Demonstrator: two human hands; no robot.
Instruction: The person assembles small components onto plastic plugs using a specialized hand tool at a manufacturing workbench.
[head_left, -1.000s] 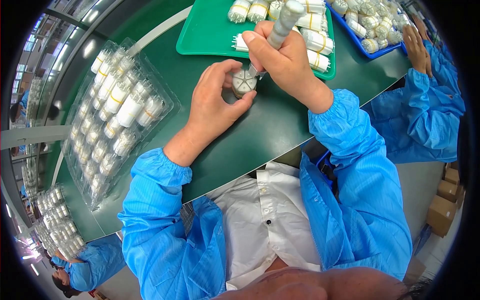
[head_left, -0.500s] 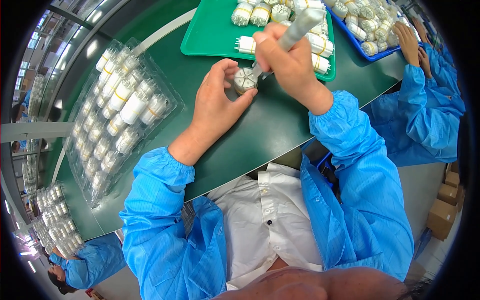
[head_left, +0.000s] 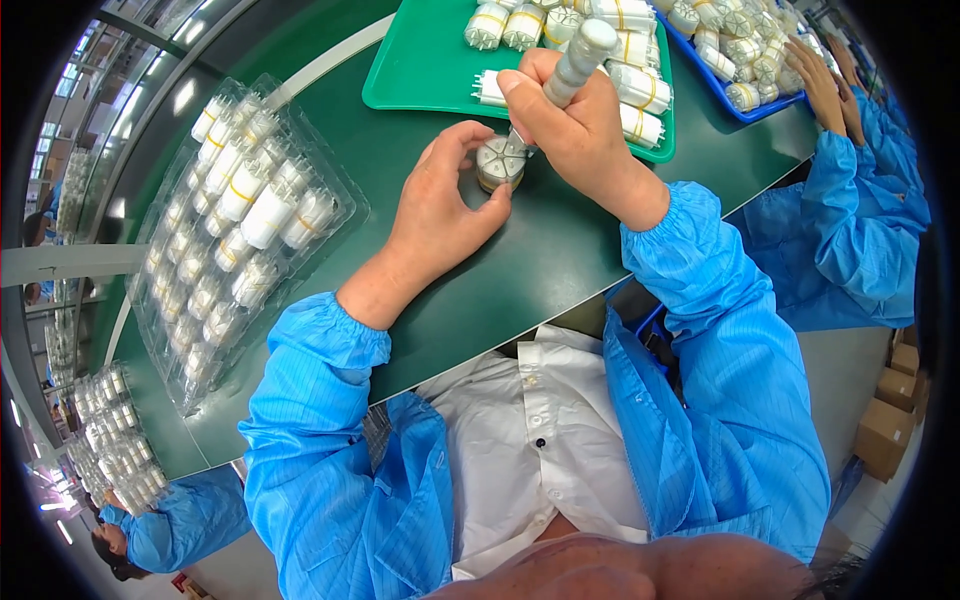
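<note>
Both of your hands are working at the far middle of the dark green bench [head_left: 560, 260], just short of the green tray [head_left: 425, 70]. Your left hand [head_left: 445, 205] is curling around a small round grey part [head_left: 500, 163] that is standing on the bench surface, thumb on the near side and fingers arching over the far side, so the part is being pinched between them. Your right hand [head_left: 575, 130] is wrapping in a fist around a grey cylindrical tool [head_left: 580, 55], which is tilting up and away from you; its lower tip is meeting the top of the round part, whose face is showing spoke-like divisions.

Beyond your hands, the green tray is carrying white cylindrical pieces with yellow bands [head_left: 630, 85] lying in rows. At the far right corner of the bench a blue tray [head_left: 745, 105] is holding more of the same pieces, and another person's hand [head_left: 820, 80], in a blue sleeve, is reaching into it. Along the left edge of the bench, clear plastic blister trays [head_left: 240, 220] are lying filled with white pieces in their pockets.
</note>
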